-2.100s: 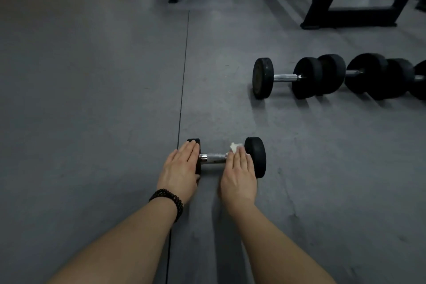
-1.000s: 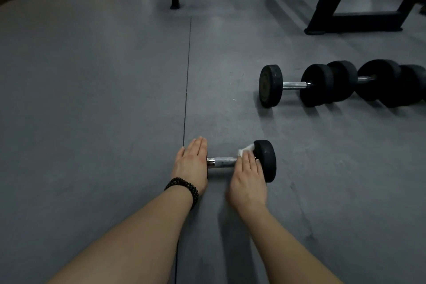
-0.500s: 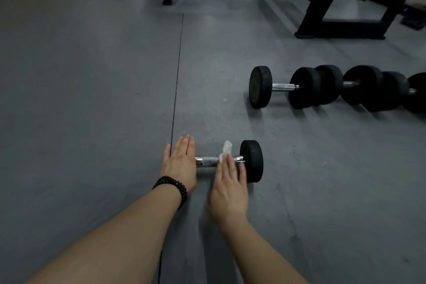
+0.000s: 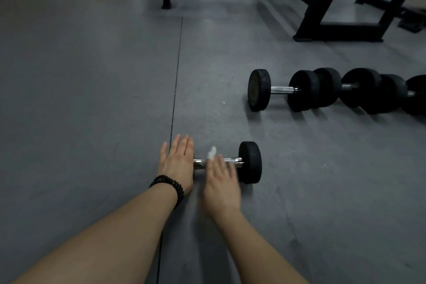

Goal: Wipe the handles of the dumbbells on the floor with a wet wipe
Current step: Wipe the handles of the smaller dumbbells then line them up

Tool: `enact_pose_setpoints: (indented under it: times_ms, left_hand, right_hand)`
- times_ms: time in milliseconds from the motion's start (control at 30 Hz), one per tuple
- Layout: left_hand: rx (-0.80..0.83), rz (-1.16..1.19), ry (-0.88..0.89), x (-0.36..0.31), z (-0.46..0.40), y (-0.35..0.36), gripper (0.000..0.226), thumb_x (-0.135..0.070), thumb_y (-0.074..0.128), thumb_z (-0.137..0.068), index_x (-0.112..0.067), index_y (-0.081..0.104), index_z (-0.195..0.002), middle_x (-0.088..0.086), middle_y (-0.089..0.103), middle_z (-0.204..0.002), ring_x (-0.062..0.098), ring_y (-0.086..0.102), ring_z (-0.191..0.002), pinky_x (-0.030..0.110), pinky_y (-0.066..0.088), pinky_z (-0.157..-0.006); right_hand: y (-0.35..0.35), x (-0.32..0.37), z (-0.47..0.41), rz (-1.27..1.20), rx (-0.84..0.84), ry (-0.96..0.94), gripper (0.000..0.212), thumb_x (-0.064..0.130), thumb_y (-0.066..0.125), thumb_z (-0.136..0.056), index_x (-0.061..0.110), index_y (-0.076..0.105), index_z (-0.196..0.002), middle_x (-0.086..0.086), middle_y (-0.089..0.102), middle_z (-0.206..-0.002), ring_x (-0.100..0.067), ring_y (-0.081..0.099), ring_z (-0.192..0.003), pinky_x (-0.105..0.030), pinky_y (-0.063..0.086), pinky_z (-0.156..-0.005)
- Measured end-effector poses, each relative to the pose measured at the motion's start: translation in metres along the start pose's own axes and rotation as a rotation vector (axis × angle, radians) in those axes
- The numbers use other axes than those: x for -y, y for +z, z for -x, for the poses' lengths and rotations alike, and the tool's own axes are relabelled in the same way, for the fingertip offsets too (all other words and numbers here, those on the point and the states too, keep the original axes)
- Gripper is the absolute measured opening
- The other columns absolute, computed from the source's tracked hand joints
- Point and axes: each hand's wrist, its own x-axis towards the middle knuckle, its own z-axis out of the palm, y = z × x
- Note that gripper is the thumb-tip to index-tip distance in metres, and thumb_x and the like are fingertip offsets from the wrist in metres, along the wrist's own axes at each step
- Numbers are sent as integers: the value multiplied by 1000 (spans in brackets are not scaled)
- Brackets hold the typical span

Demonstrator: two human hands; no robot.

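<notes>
Dumbbell (image 4: 230, 163) lies on the floor (image 4: 92, 99) just in front of the person, its chrome handle (image 4: 234, 160) running left to right between two black heads. It looks heavy and stiff, and since round heads roll, one would judge it best steadied at a head while the bare handle is rubbed. The handle is smooth metal and probably slick once damp. The left hand (image 4: 177, 163) does that steadying: its grip is open, fingers straight and together, the palm laid over the left head, which it hides. The wipe (image 4: 212, 152) is the opposite sort of thing, light, soft and crumpled, easily bunched or dropped, so it wants pressing down onto the bar. The right hand (image 4: 220, 182) is over the middle of the handle with the wipe poking out beyond its fingertips; it is blurred (evidently moving), so whether its grip pinches the wipe or presses it flat I cannot tell. Well apart, to the right and farther off, a row of larger dumbbells (image 4: 322, 90) sits head to head near a black rack (image 4: 334, 18), presumably awaiting their turn.
</notes>
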Motion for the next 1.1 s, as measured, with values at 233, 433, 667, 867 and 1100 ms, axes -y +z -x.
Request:
enact_pose_setpoints:
  times_ms: [233,433,667,867,1100]
  left_hand:
    - [-119,-26,152,-1,17,3,91,-15,60,-88,-11,1,-157,3,1,-165,18,-4,-152,37,-5,-123]
    - [-185,41,129,-9,23,1,80,-3,51,-89,-8,9,-156,7,6,-165,23,9,-151,41,9,-123]
    - [-275,156,190,19,29,-10,70,-13,95,-35,-15,67,-99,1,66,-102,23,65,-92,35,51,-82]
    - [-277,117,217,27,20,-4,81,-24,94,-44,-11,66,-119,5,64,-121,23,66,-104,37,50,-91]
    - [-8,-1,64,7,0,-10,123,-54,74,-76,-11,-8,-156,2,-5,-165,16,-5,-152,38,-4,-122]
  right_hand:
    - [-12,-17,7,28,63,43,80,30,37,-95,8,-11,-155,-8,-13,-164,-22,-19,-149,-46,-11,-120]
    - [-24,-32,18,225,46,132,76,30,34,-95,8,-7,-156,-6,-8,-165,-25,-25,-147,-56,-22,-113]
    - [-17,25,0,-24,134,119,85,39,41,-92,9,-5,-156,-7,-12,-164,-26,-24,-148,-50,-16,-118]
    - [-17,-4,-1,140,73,205,76,29,35,-95,6,-8,-155,-13,-15,-163,-26,-20,-149,-49,-13,-119]
    - [-10,5,-20,6,112,83,91,51,43,-95,8,-10,-155,-10,-18,-163,-23,-24,-147,-47,-16,-118]
